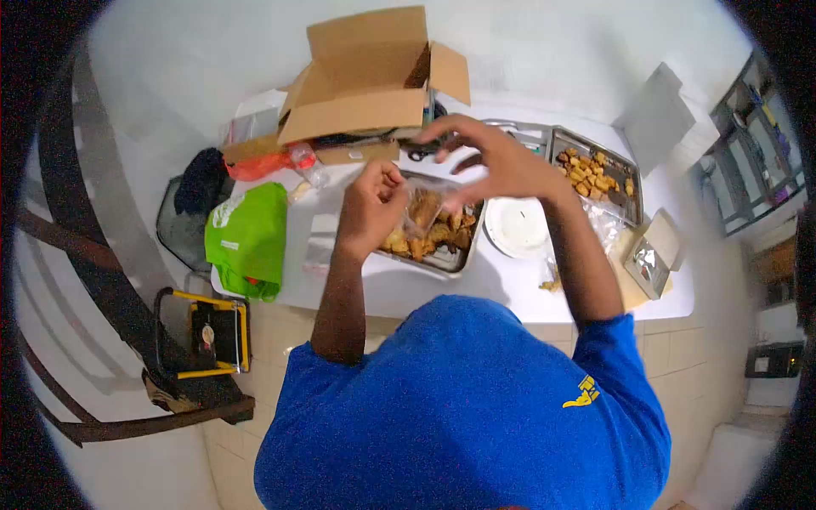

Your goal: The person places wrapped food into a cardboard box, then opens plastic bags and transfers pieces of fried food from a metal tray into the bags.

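Observation:
My left hand (372, 206) is closed, its fingers pinching the edge of a clear plastic bag (421, 211) with brown food pieces showing in or through it. Above the bag, to its right, my right hand (497, 163) has its fingers spread and curved. Its thumb side comes close to the bag; whether it touches cannot be made out. Below both hands lies a metal tray (450, 270) of browned food pieces (442, 236), partly hidden by the bag and my left hand.
Behind stands an open cardboard box (353, 119). A second tray (631, 210) of golden pieces lies at right, near a white plate (517, 228) and a small foil-filled box (650, 263). At left are a green bag (248, 238), a plastic bottle (308, 163) and a yellow-framed step stool (208, 333).

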Action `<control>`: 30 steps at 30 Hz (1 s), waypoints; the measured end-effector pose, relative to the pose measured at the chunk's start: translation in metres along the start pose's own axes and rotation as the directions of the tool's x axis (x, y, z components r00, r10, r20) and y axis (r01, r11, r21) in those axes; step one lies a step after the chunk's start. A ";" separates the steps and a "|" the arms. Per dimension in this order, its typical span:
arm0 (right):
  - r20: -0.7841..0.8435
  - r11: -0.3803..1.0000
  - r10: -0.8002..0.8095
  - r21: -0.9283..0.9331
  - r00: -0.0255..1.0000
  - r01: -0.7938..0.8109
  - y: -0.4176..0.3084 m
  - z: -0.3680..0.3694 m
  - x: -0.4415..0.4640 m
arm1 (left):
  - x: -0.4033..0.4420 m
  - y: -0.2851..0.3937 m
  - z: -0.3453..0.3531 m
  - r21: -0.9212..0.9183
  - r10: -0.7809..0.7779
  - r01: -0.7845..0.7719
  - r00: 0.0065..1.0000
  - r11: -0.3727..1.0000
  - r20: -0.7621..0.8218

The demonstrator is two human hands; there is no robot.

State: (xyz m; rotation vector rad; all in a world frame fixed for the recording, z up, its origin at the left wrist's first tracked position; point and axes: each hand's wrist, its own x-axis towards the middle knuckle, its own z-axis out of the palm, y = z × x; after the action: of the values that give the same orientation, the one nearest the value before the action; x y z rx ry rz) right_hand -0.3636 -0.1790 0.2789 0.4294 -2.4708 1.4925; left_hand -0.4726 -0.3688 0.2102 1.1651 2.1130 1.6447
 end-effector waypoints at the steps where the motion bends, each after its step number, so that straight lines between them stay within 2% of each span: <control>1: -0.114 0.987 0.013 0.162 0.993 0.006 0.021 -0.001 -0.023 | 0.005 0.002 0.003 -0.066 -0.004 0.005 1.000 0.998 0.018; 2: -0.181 0.989 -0.047 0.133 0.982 0.071 0.049 0.001 -0.047 | 0.008 0.005 0.006 -0.060 -0.001 0.004 0.998 0.998 0.060; 3: -0.301 0.989 -0.027 0.128 0.953 0.068 0.050 0.016 -0.070 | 0.009 0.011 0.009 -0.132 0.000 0.014 0.994 0.991 0.108; 4: -0.366 0.994 0.004 0.101 0.930 0.035 0.041 0.028 -0.086 | 0.011 0.016 0.011 -0.130 0.007 0.010 0.991 0.991 0.131; 5: -0.368 0.954 -0.257 -0.242 0.894 0.175 0.051 0.035 -0.098 | 0.012 0.019 0.014 -0.126 0.004 0.017 0.987 0.992 0.161; 6: -0.375 0.914 -0.268 -0.390 0.888 0.111 0.038 0.039 -0.108 | 0.011 0.030 0.021 -0.140 -0.058 0.080 0.986 0.987 0.155; 8: -0.388 0.798 -0.224 -0.600 0.894 -0.060 0.001 0.039 -0.117 | 0.011 0.035 0.033 -0.119 -0.037 0.059 0.982 0.991 0.184; 11: -0.344 0.720 -0.147 -0.680 0.927 -0.139 -0.008 0.023 -0.115 | 0.005 0.047 0.052 0.002 -0.059 0.060 0.970 0.998 0.236; 13: -0.301 0.651 -0.165 -0.748 0.939 -0.126 -0.003 0.013 -0.117 | 0.003 0.056 0.066 0.014 -0.025 0.022 0.969 1.000 0.245; 15: -0.219 0.596 -0.136 -0.797 0.966 -0.097 0.004 -0.002 -0.124 | 0.006 0.060 0.076 0.126 -0.062 0.029 0.962 0.992 0.265; 17: -0.217 0.693 -0.071 -0.713 0.973 -0.109 0.001 -0.016 -0.135 | 0.007 0.062 0.084 0.280 -0.090 0.018 0.965 0.960 0.246; 20: -0.219 0.840 0.008 -0.528 0.976 -0.126 0.002 -0.028 -0.147 | 0.011 0.045 0.089 0.098 -0.166 0.143 0.945 0.985 0.284; 21: -0.219 0.880 0.037 -0.455 0.975 -0.136 0.001 -0.032 -0.151 | 0.009 0.037 0.095 -0.137 -0.114 0.160 0.950 0.978 0.292; 22: -0.220 0.888 -0.016 -0.451 0.975 -0.087 -0.001 -0.039 -0.153 | 0.005 0.028 0.103 -0.367 -0.061 0.168 0.957 0.915 0.285; 25: -0.187 0.900 -0.134 -0.435 0.973 0.040 -0.008 -0.065 -0.159 | -0.004 -0.012 0.131 -0.438 0.262 -0.110 0.915 0.892 0.306; 27: -0.162 0.883 -0.110 -0.468 0.981 0.022 -0.020 -0.085 -0.165 | -0.025 -0.021 0.171 -0.592 0.037 0.181 0.941 0.785 0.337; 28: -0.156 0.880 -0.146 -0.472 0.977 0.056 -0.025 -0.095 -0.168 | -0.025 -0.021 0.187 -0.650 0.047 0.256 0.911 0.715 0.411; 30: -0.128 0.861 -0.173 -0.502 0.977 0.087 -0.032 -0.113 -0.177 | -0.029 -0.020 0.212 -0.665 0.061 0.225 0.924 0.712 0.377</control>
State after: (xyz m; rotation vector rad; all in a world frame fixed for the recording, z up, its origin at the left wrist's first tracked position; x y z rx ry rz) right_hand -0.1826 -0.0695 0.2979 0.3440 -2.5017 0.7585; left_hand -0.3341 -0.2379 0.1102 0.9838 1.1005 1.7563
